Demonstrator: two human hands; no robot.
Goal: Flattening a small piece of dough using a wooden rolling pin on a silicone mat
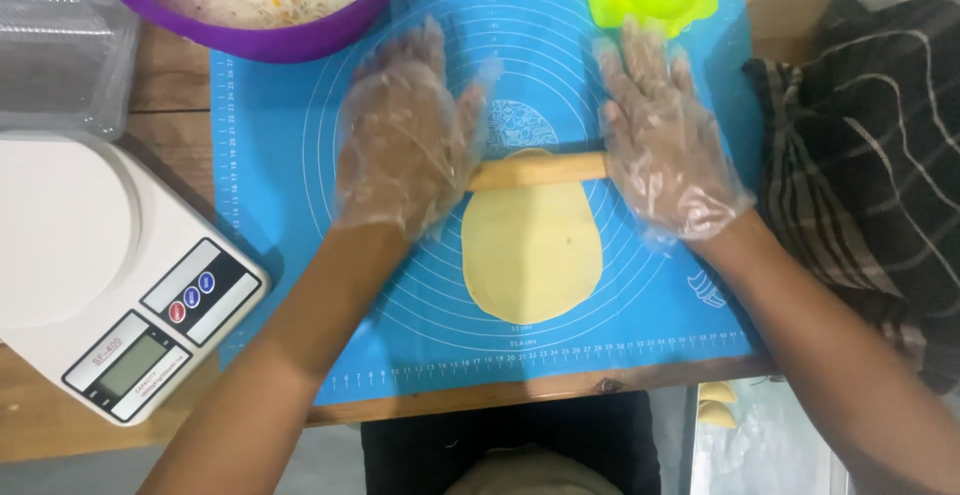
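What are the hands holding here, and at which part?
A wooden rolling pin, pressed under the flat palms of the left hand and right hand at its two ends, over the dough; neither grips it.

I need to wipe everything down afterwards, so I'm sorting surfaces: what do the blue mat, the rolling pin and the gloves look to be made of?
The blue mat looks like silicone: matte, thin, lying flat, with printed white rings. The rolling pin seems to be plain unfinished wood, pale tan. The gloves on the left hand and right hand look like thin clear plastic film: loose, wrinkled and glinting.
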